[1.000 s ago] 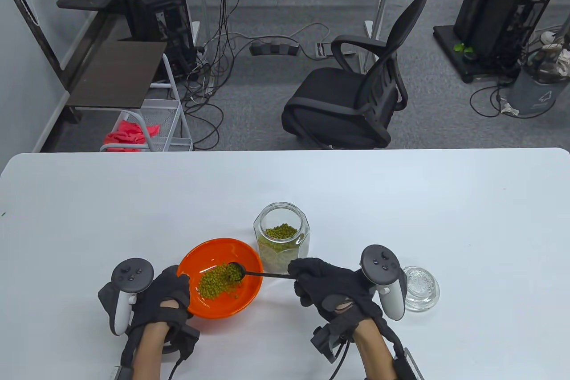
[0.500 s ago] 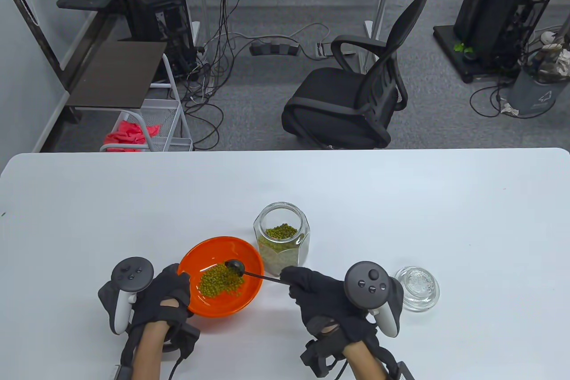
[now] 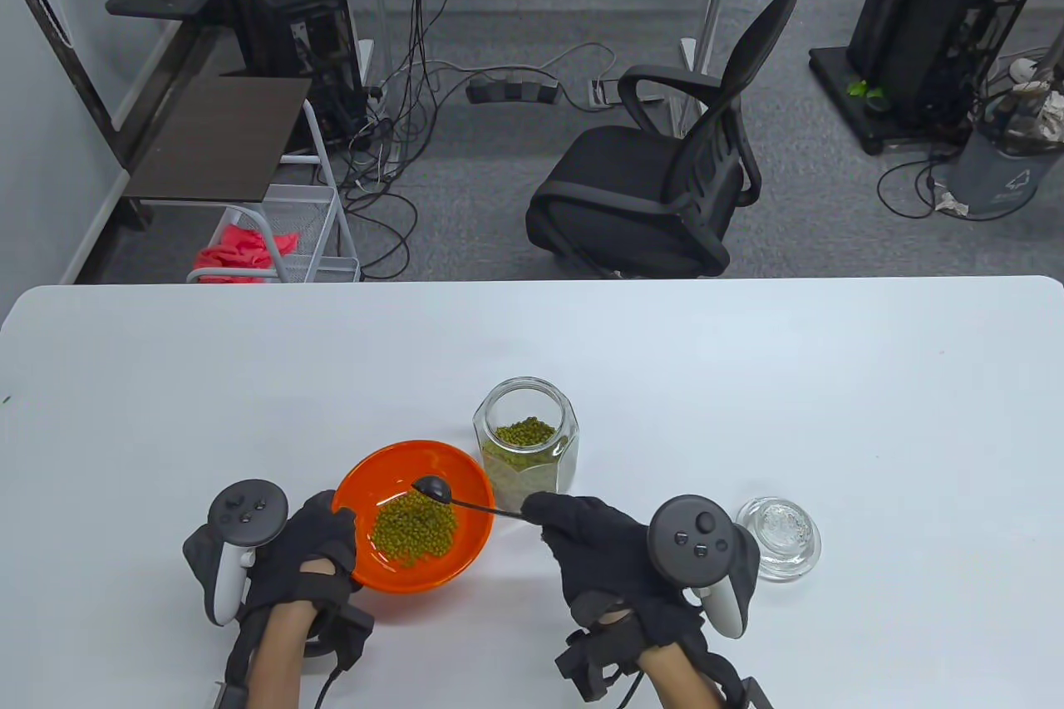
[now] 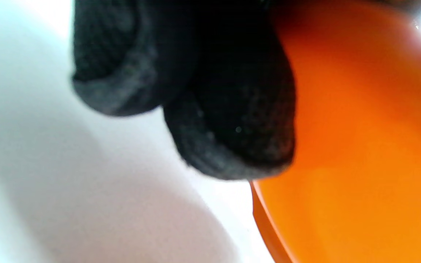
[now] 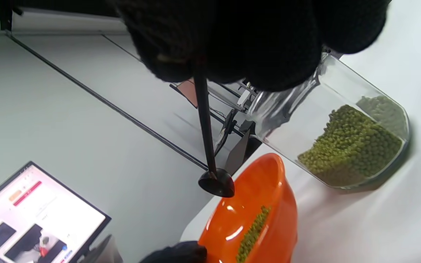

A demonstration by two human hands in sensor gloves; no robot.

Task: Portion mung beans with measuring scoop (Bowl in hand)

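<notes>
Fingers first: the right hand (image 3: 607,547) has its fingertips (image 5: 203,54) pinched together on the end of the scoop (image 3: 462,496) handle, so the thin black stem runs straight out from them. In the right wrist view the little round scoop head (image 5: 216,182) hangs just past the fingertips, above the rim of the bowl (image 5: 265,190); can't tell if anything's in it, only its dark underside shows.

Left hand (image 3: 309,555) grips the near-left edge of the orange bowl (image 3: 465,543). In the left wrist view its fingers (image 4: 228,120) are curled together and pressed against the bowl's outer wall (image 4: 360,146), pretty blurry though. Whether the bowl is lifted or sitting on the table (image 3: 748,376), honestly can't tell.

A pile of mung beans (image 3: 414,524) sits in the bowl, right under the scoop head.

Just beyond the right fingertips stands the open glass jar (image 3: 525,433), with more beans (image 3: 524,433) in the bottom of it. It's near the bowl's far-right rim.

Off to the outer side of the right hand, near the tracker (image 3: 697,543), a glass lid (image 3: 781,536) lies on the table.
</notes>
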